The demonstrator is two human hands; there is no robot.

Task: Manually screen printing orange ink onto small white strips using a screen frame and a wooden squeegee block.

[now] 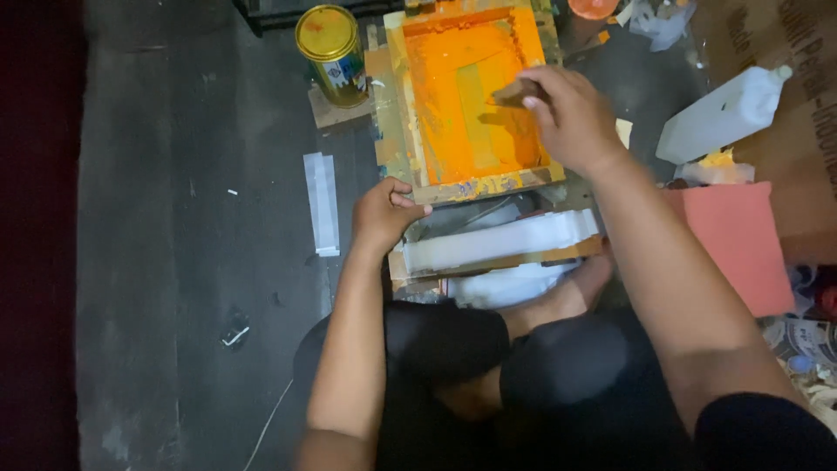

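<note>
A wooden printing screen frame (397,105) lies on the floor, its mesh coated in orange ink (462,96). My right hand (571,118) is shut on a squeegee (514,92) pressed on the mesh near the frame's right side. My left hand (384,214) grips the frame's near left corner. Under the frame's near edge lies a white folded piece (497,240) on a wooden board.
A gold paint can (333,52) stands left of the frame. A white strip (323,202) lies on the dark floor. A white plastic bottle (724,113) and a pink sheet (737,240) are on the right, with cardboard behind. My knees in black fill the bottom.
</note>
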